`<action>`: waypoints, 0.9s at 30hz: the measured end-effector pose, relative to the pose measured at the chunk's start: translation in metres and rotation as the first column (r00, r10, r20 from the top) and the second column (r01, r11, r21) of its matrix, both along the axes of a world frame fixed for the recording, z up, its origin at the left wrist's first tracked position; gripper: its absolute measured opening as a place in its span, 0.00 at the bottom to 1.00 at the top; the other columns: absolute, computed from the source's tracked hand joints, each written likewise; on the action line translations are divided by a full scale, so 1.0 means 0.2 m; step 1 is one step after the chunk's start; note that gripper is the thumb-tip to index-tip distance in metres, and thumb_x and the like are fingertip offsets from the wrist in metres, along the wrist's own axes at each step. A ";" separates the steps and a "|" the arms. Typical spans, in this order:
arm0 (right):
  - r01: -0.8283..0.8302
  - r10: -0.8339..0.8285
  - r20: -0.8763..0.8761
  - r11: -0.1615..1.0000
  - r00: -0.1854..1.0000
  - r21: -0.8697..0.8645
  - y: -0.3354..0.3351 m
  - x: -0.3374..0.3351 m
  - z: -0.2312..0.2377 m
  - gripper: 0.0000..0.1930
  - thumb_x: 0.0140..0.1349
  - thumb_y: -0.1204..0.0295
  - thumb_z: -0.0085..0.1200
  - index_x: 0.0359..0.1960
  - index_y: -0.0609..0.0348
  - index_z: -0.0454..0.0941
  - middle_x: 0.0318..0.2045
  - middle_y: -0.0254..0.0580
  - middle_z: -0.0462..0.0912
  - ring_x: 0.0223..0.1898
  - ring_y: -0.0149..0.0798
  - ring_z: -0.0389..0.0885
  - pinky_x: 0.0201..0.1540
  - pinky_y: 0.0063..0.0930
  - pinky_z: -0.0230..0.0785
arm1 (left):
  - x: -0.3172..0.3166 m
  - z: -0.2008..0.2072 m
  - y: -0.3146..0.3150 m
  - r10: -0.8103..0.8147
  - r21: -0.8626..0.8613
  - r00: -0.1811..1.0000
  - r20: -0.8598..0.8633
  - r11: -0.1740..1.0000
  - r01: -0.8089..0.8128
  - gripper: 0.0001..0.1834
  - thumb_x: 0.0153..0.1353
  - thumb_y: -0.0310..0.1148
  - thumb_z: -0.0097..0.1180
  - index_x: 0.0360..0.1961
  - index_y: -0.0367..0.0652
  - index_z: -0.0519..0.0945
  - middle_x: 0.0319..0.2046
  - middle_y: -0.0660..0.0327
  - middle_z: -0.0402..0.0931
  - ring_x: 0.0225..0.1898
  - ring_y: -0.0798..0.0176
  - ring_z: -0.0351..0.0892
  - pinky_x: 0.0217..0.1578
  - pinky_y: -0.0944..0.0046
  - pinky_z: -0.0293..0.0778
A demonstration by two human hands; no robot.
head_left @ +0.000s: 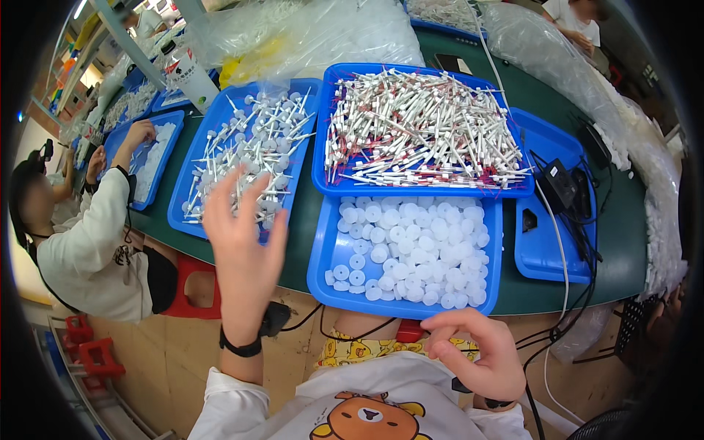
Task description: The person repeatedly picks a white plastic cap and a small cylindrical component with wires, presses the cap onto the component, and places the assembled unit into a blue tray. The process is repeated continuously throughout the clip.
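My left hand (246,238) hovers over the near end of a blue tray (192,229), its fingers spread and nothing held. In that tray lie white stick-like pieces with translucent discs (253,139) fitted on them. My right hand (480,352) is in front of the table edge, fingers curled in toward the thumb; whether something small sits between them is hidden. Just beyond it, a blue tray (317,282) holds many loose translucent white discs (433,253). Resting over its far part is another blue tray (320,165), heaped with thin white sticks bearing red strands (422,125).
To the right, a blue tray (539,253) holds a black power adapter (559,185) and cables. A white cord (555,231) runs across the table. At the back are a bottle (189,77), plastic bags (330,37) and a phone (452,64). A co-worker (95,227) sits left.
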State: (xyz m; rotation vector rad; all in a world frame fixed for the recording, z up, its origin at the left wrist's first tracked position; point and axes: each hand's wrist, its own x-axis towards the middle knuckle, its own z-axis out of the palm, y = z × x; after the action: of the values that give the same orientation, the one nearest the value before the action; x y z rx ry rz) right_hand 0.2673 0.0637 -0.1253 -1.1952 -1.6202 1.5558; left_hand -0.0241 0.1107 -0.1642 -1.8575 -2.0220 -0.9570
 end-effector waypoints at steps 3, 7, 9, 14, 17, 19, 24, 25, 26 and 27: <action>-0.157 0.110 0.191 0.954 0.975 0.255 0.12 -0.02 0.11 0.09 0.62 0.81 0.57 0.44 0.64 0.79 0.29 0.41 0.81 0.32 0.38 0.82 0.37 0.29 0.71 | 0.14 -0.03 -0.05 -0.324 -0.180 0.944 0.063 0.927 0.330 0.16 0.53 0.27 0.67 0.44 0.45 0.82 0.41 0.61 0.81 0.49 0.55 0.76 0.58 0.53 0.61; -0.104 -0.133 0.342 0.797 0.930 0.595 0.31 -0.10 0.17 0.03 0.57 0.80 0.60 0.33 0.63 0.80 0.29 0.44 0.81 0.31 0.48 0.80 0.36 0.36 0.70 | 0.30 -0.13 -0.11 -0.485 -0.269 0.840 0.242 0.799 0.539 0.15 0.54 0.28 0.66 0.44 0.43 0.81 0.38 0.59 0.78 0.45 0.55 0.76 0.55 0.52 0.64; -0.129 -0.157 0.367 0.755 0.917 0.644 0.44 -0.14 0.15 0.04 0.57 0.78 0.60 0.33 0.64 0.79 0.29 0.46 0.82 0.31 0.50 0.80 0.37 0.38 0.71 | 0.30 -0.14 -0.11 -0.468 -0.275 0.859 0.206 0.815 0.510 0.16 0.53 0.27 0.66 0.44 0.43 0.80 0.37 0.58 0.78 0.43 0.54 0.76 0.53 0.54 0.66; -0.295 -0.110 0.574 0.771 0.812 0.565 0.73 -0.23 0.16 0.06 0.58 0.76 0.60 0.34 0.66 0.81 0.30 0.49 0.84 0.35 0.46 0.85 0.39 0.35 0.74 | 0.32 -0.17 -0.08 -0.453 -0.230 0.854 0.255 0.830 0.509 0.16 0.53 0.27 0.66 0.44 0.43 0.78 0.36 0.59 0.77 0.42 0.52 0.75 0.50 0.55 0.67; -0.363 -0.126 0.693 0.778 0.710 0.512 0.92 -0.34 0.08 0.07 0.56 0.74 0.61 0.34 0.65 0.81 0.31 0.51 0.84 0.36 0.48 0.85 0.41 0.38 0.75 | 0.33 -0.21 -0.08 -0.406 -0.211 0.862 0.303 0.854 0.476 0.15 0.54 0.27 0.65 0.43 0.43 0.78 0.36 0.59 0.76 0.42 0.51 0.75 0.48 0.56 0.67; -0.361 -0.224 0.708 0.735 0.670 0.575 1.04 -0.37 -0.02 0.08 0.55 0.73 0.62 0.34 0.65 0.82 0.32 0.52 0.84 0.36 0.49 0.84 0.41 0.39 0.75 | 0.33 -0.21 -0.07 -0.418 -0.192 0.850 0.321 0.850 0.490 0.15 0.54 0.26 0.65 0.44 0.44 0.78 0.35 0.59 0.75 0.41 0.51 0.75 0.47 0.56 0.67; -0.315 -0.388 0.635 0.626 0.668 0.714 1.19 -0.42 -0.14 0.08 0.54 0.72 0.64 0.32 0.64 0.83 0.34 0.52 0.83 0.37 0.50 0.83 0.42 0.42 0.75 | 0.33 -0.21 -0.07 -0.411 -0.200 0.844 0.345 0.846 0.494 0.15 0.55 0.25 0.65 0.44 0.43 0.78 0.36 0.57 0.74 0.42 0.50 0.75 0.46 0.55 0.69; -0.311 -0.360 0.636 0.645 0.682 0.698 1.20 -0.42 -0.13 0.08 0.54 0.71 0.64 0.32 0.63 0.83 0.33 0.51 0.83 0.36 0.49 0.83 0.41 0.41 0.75 | 0.33 -0.22 -0.07 -0.429 -0.188 0.841 0.330 0.843 0.504 0.15 0.55 0.25 0.64 0.44 0.43 0.78 0.37 0.57 0.74 0.42 0.49 0.75 0.45 0.54 0.70; -0.306 -0.334 0.636 0.663 0.696 0.683 1.21 -0.40 -0.11 0.09 0.54 0.70 0.65 0.32 0.63 0.83 0.33 0.50 0.83 0.36 0.48 0.83 0.40 0.40 0.75 | 0.33 -0.22 -0.07 -0.400 -0.168 0.831 0.387 0.855 0.490 0.15 0.54 0.24 0.65 0.43 0.43 0.79 0.36 0.57 0.75 0.40 0.53 0.76 0.43 0.56 0.71; -0.307 -0.300 0.636 0.682 0.711 0.664 1.21 -0.40 -0.09 0.09 0.54 0.70 0.65 0.32 0.63 0.83 0.32 0.49 0.83 0.35 0.47 0.83 0.39 0.39 0.74 | 0.33 -0.23 -0.08 -0.363 -0.153 0.818 0.446 0.870 0.470 0.14 0.54 0.23 0.67 0.43 0.42 0.80 0.36 0.58 0.75 0.38 0.56 0.78 0.41 0.59 0.73</action>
State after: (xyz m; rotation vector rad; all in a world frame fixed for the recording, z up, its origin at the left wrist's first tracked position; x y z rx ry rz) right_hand 0.1882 0.3052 -0.1429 -1.3430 -2.3966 0.2104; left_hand 0.0426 0.0952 -0.2100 -2.5020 -2.0705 -1.3458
